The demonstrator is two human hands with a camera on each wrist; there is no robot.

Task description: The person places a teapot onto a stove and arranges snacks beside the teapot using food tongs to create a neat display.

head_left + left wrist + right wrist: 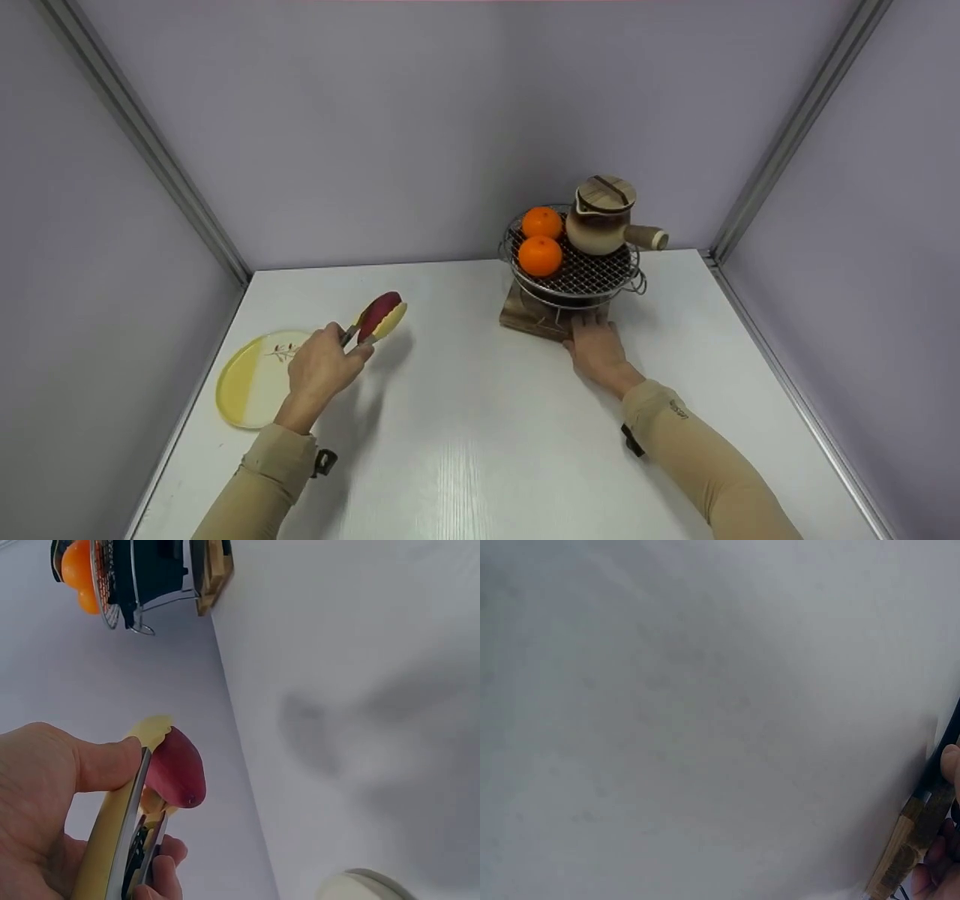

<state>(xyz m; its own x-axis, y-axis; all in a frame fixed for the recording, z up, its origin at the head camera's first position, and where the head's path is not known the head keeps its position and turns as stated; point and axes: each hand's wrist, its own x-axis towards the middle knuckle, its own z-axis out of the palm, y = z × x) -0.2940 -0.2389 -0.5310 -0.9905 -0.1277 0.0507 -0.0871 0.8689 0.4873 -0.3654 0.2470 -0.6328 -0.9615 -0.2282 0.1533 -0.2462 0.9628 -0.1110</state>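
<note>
My left hand (322, 366) grips a pair of tongs (114, 836) with yellow handles and scalloped yellow tips. Between the tips is a dark red sweet potato (177, 772), raised above the table to the right of the plate. Straight fingers of my right hand (600, 354) rest over the front right part of the wooden base (525, 313), with the thumb by its front edge. On that base stands a small stove topped by a round wire grill (577, 279). In the right wrist view only some fingertips (951, 763) show beside the board.
Two oranges (540, 256) sit on the grill's left part, and a lidded teapot (596, 234) with a side handle stands at its right. A yellow and white plate (244, 386) lies at the table's left. Walls (337, 135) enclose the white table (465, 420) at the back and sides.
</note>
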